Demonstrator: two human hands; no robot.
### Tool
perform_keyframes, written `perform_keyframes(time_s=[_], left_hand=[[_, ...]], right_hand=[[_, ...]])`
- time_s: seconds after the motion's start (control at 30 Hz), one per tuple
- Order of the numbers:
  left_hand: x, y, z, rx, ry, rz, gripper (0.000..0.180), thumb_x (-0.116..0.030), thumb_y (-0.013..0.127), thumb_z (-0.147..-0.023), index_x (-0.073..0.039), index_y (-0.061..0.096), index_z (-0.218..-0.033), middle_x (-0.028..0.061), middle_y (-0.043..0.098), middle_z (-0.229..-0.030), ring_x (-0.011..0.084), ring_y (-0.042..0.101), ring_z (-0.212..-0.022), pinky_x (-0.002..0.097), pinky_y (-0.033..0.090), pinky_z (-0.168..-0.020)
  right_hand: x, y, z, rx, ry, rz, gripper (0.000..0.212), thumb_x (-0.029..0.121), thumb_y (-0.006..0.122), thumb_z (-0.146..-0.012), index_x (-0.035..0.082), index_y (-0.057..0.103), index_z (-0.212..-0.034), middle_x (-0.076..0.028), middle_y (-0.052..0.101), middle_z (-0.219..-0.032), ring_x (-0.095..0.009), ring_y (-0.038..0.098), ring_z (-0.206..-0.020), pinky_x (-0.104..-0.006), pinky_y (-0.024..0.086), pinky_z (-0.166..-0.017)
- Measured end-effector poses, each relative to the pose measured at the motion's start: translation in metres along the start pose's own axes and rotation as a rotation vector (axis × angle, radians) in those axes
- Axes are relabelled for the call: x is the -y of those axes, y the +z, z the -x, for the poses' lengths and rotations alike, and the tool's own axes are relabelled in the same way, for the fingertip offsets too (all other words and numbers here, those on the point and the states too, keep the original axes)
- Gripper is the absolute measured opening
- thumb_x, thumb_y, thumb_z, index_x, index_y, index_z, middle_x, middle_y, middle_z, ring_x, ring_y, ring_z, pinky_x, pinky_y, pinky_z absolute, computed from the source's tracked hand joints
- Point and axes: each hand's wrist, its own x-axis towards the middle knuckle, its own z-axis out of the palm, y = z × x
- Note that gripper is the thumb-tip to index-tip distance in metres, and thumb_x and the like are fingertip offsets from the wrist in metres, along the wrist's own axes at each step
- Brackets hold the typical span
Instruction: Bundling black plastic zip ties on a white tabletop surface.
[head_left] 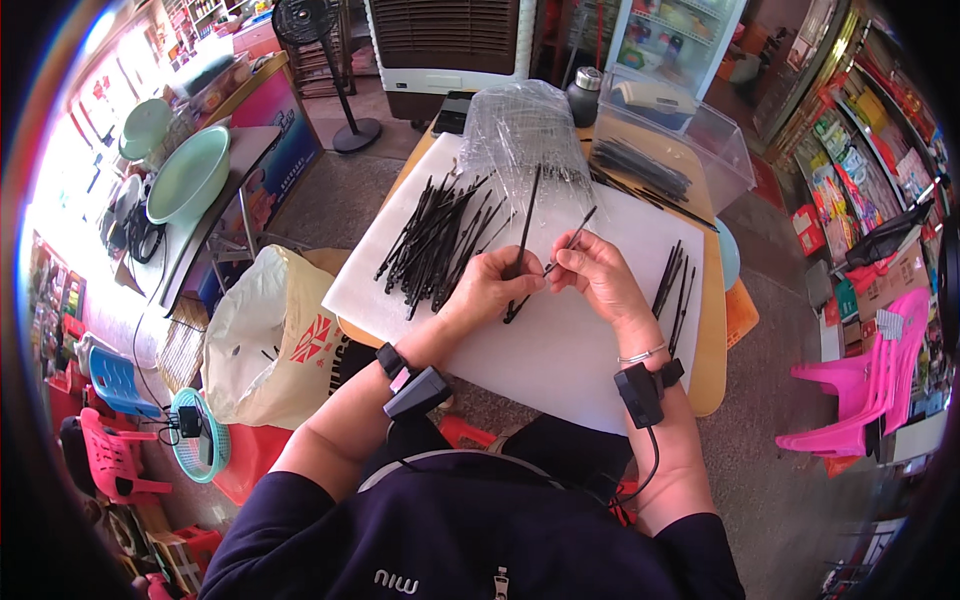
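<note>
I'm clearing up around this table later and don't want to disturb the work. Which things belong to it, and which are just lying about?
Likely part of the work:
- thin black strips in the left hand and right hand
- large pile of black strips
- smaller group of strips
- white sheet underneath

Seemingly just around:
- standing fan
- green basin
- dark bottle
- pink chairs

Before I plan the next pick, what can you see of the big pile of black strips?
The pile holds many thin, dark, plastic-looking strips with small bumps along them. They lie loose and overlapping, roughly side by side, slanting away to the right; their far ends spread unevenly. No tie shows around them. The pile rests on the left part of the white sheet, left of the left hand. Whether the hand touches it is unclear.
</note>
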Motion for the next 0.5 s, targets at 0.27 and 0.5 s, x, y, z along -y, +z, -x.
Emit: perform_keyframes(time_s=[0.27,0.5], left_hand=[[0.0,0.0,-0.001,-0.035,-0.033,-0.1,0.013,-0.01,0.066,-0.084,-0.002,0.065,-0.094,-0.0047,0.059,-0.078,0.003,0.052,-0.072,0.0193,0.042,-0.066],[-0.006,0.007,0.0,-0.085,-0.078,-0.102,0.017,-0.008,0.064,-0.083,-0.001,0.066,-0.098,-0.0037,0.059,-0.075,0.0026,0.051,-0.068,0.0196,0.041,-0.062]], right_hand=[[0.004,0.009,-0.001,-0.045,-0.083,0.03,0.017,0.014,0.062,-0.089,0.002,0.059,-0.1,-0.002,0.06,-0.082,-0.012,0.061,-0.071,-0.027,0.052,-0.066],[-0.002,0.012,0.0,-0.197,-0.106,0.427,0.013,0.014,0.057,-0.09,0.002,0.062,-0.091,-0.002,0.059,-0.071,-0.007,0.057,-0.065,-0.0258,0.047,-0.058]])
